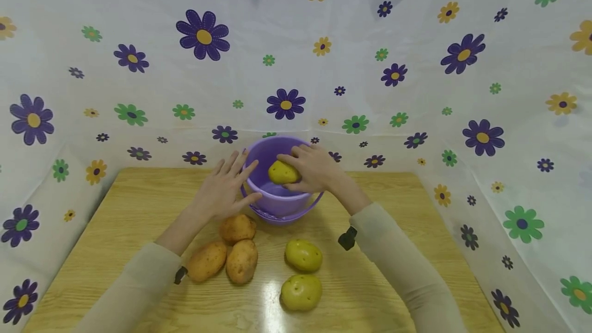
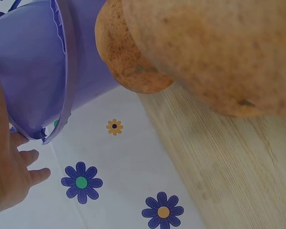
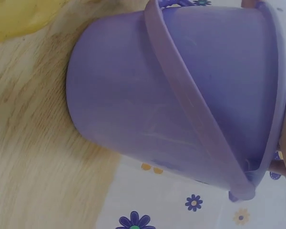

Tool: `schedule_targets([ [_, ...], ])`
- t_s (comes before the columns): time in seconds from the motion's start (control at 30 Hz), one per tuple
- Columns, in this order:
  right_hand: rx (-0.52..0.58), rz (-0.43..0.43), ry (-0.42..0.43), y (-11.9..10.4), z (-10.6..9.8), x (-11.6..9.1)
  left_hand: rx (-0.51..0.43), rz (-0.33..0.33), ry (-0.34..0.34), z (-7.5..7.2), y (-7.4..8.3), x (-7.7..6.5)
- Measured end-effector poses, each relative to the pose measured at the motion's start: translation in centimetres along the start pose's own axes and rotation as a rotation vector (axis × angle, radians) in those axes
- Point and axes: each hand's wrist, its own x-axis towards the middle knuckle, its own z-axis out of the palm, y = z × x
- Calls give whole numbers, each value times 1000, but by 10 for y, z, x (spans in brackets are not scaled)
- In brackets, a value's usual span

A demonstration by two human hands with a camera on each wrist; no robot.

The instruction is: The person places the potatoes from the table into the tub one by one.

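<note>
A person's two hands work at a purple bucket standing on a wooden bench. The right hand grips a yellow potato at the bucket's mouth. The left hand, fingers spread and holding nothing, lies against the rim's left side. Nearer the viewer, three brown potatoes cluster left of two other yellow potatoes. Flowered cloth hangs behind.

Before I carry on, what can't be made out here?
Head: part of the inside of the bucket, behind the right hand and held yellow potato.
Left wrist: part of the left hand, cut off by the left edge.
Right wrist: part of a loose yellow potato, cut off at top left.
</note>
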Motion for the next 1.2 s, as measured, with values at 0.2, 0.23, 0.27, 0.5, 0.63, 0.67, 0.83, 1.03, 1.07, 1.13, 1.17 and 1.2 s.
schedule_targets([
  [0.2,-59,-26,-80,-3,-6,4,2,-10,-15,1,0,0],
  [0.23,-61,-26,-90,-3,-6,5,0,-12,-18,1,0,1],
  [0.27,-63,-28,-98,-3,-6,5,-1,-15,-22,1,-1,1],
  [0.5,-72,-35,-111,-4,-4,7,-8,-24,-32,1,-1,1],
  [0.63,-70,-36,-128,-4,-4,8,-8,-22,-29,2,-1,1],
  [0.67,-72,-37,-131,-4,-5,8,-8,-21,-27,2,-1,1],
  [0.83,-89,-47,-108,-4,-5,7,-11,-16,-21,2,-1,1],
  [1.03,-85,-56,-64,-3,-4,5,-23,-13,-15,3,0,1],
  [1.07,-76,-54,-60,-3,-4,5,-24,-11,-13,2,0,1],
  [1.13,-59,-50,-52,-2,-4,5,-24,-11,-14,2,-1,1],
  [1.17,-50,-47,-48,-2,-4,4,-22,-12,-16,2,-1,1],
  [1.2,-39,-42,-44,-1,-4,4,-21,-12,-17,2,-1,1],
])
